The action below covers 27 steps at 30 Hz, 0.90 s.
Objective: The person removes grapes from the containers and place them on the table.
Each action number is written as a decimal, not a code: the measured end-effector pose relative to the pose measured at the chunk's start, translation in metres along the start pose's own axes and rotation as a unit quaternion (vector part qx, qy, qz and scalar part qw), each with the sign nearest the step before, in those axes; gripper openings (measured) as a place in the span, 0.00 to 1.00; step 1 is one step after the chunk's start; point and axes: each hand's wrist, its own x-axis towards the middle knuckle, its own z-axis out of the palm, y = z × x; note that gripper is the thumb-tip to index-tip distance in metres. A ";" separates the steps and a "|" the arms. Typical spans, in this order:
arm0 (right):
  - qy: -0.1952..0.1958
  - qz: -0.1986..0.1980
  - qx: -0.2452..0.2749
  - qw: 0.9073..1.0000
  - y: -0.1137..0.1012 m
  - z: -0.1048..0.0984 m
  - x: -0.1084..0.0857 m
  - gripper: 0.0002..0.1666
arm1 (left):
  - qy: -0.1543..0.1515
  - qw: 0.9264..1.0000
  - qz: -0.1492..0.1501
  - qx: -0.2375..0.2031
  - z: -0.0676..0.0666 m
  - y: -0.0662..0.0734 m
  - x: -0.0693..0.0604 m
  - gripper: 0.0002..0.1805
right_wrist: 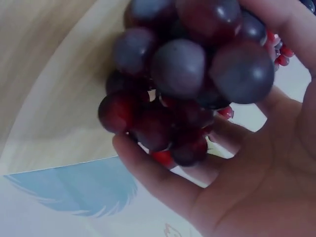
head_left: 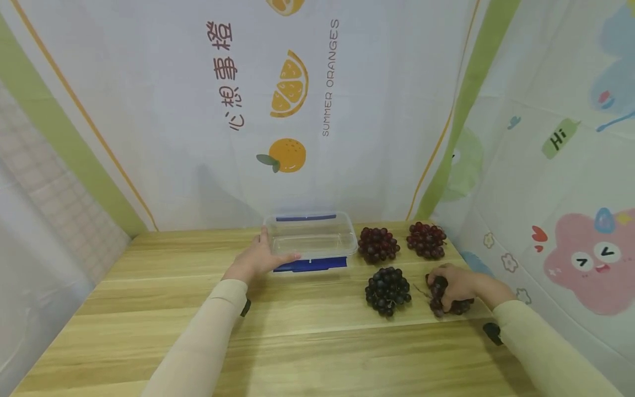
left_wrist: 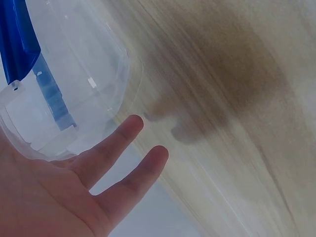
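Observation:
My left hand (head_left: 260,255) is at the left end of a clear plastic food container (head_left: 312,241) with blue clips. Its thumb lies along the front rim and another finger touches the left side. In the left wrist view two fingers (left_wrist: 121,182) stretch out straight beside the container's wall (left_wrist: 106,64). My right hand (head_left: 458,284) curls its fingers round a bunch of dark red grapes (head_left: 437,302) at the right of the table. In the right wrist view the grapes (right_wrist: 177,69) sit between thumb and fingers, close to the wood.
Two bunches of red grapes, one nearer the container (head_left: 378,245) and one farther right (head_left: 426,240), lie at the back. A black grape bunch (head_left: 388,291) lies in front of them. Printed cloths (head_left: 307,187) hang behind and beside the wooden table (head_left: 317,353).

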 end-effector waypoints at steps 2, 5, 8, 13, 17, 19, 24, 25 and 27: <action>-0.002 0.001 0.001 1.000 -0.001 -0.002 -0.001 0.41 | 0.000 1.000 0.000 0.001 -0.001 0.001 0.000 0.84; -0.009 0.002 -0.018 1.000 -0.003 -0.005 -0.003 0.46 | -0.002 1.000 0.002 -0.001 -0.002 0.002 0.000 0.83; -0.023 0.000 -0.030 0.999 -0.006 -0.007 -0.006 0.52 | -0.003 1.000 0.003 0.004 -0.002 0.001 0.000 0.83; -0.024 -0.002 -0.041 0.999 -0.015 -0.013 -0.011 0.54 | -0.010 1.000 0.003 0.028 -0.004 -0.001 0.002 0.84; -0.004 -0.013 -0.056 0.998 -0.028 -0.019 -0.015 0.53 | -0.016 0.998 0.001 0.066 -0.009 -0.001 0.004 0.85; 0.005 -0.020 -0.056 0.998 -0.038 -0.022 -0.018 0.52 | -0.019 0.996 0.000 0.082 -0.012 -0.001 0.005 0.86; 0.014 -0.038 -0.052 0.998 -0.064 -0.024 -0.023 0.49 | -0.024 0.996 -0.006 0.084 -0.016 0.000 0.003 0.86; 0.016 -0.038 -0.052 0.998 -0.068 -0.023 -0.023 0.49 | -0.025 0.996 -0.005 0.081 -0.016 0.000 0.002 0.86; 0.015 -0.039 -0.046 0.998 -0.076 -0.021 -0.023 0.48 | -0.027 0.997 -0.006 0.075 -0.016 0.000 -0.001 0.85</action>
